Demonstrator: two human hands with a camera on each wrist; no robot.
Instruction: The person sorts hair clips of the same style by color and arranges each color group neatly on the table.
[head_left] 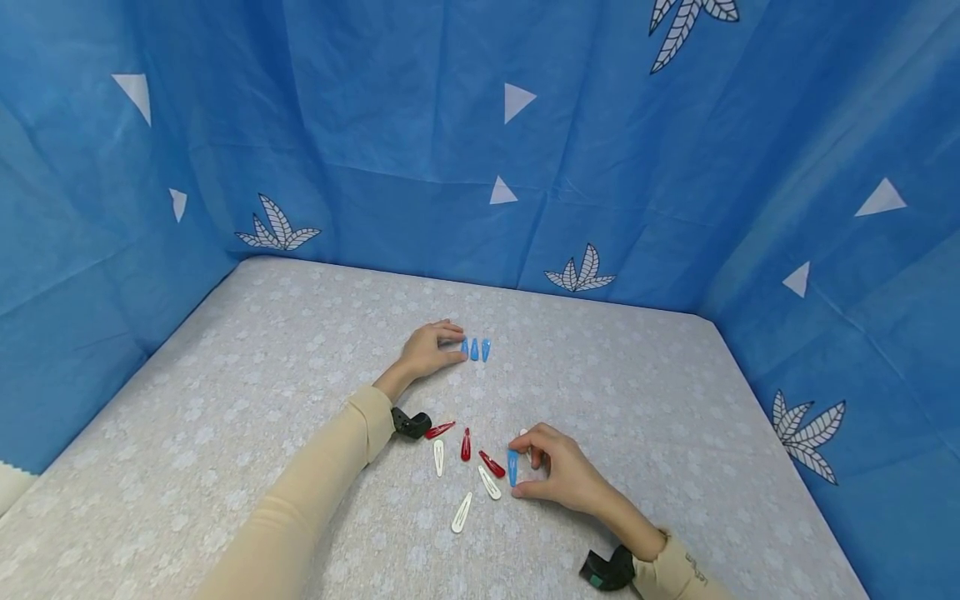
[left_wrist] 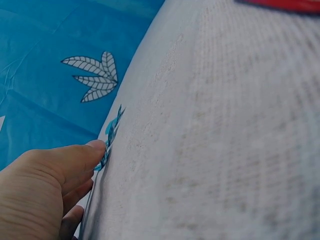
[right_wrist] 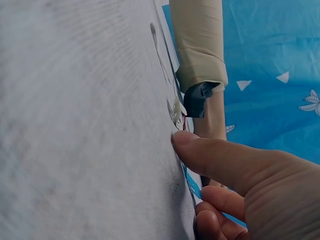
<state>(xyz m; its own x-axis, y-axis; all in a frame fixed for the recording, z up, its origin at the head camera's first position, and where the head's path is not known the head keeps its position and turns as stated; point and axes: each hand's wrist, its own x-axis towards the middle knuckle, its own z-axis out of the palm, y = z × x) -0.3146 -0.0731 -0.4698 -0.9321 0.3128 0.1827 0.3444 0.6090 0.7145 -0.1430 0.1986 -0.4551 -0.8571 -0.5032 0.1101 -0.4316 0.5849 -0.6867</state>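
Note:
My left hand (head_left: 429,348) is at the far part of the table, its thumb and fingertips at the two ends of a blue snap hair clip (head_left: 464,348). Two more blue hair clips, a middle one (head_left: 475,349) and a right one (head_left: 486,350), lie beside it in a row. Nearer the front, my right hand (head_left: 564,473) pinches another blue hair clip (head_left: 513,468) end to end between thumb and index finger. In the right wrist view that blue clip (right_wrist: 193,185) shows partly behind the thumb. A white clip (head_left: 525,433) is mostly hidden by the right fingers.
Left of the right hand lie three red clips: one by the left wrist camera (head_left: 440,430), a middle red clip (head_left: 466,445) and a right red clip (head_left: 492,464). Several white clips, such as the front white clip (head_left: 462,512), lie among them. Blue curtains (head_left: 420,125) enclose the table (head_left: 637,383).

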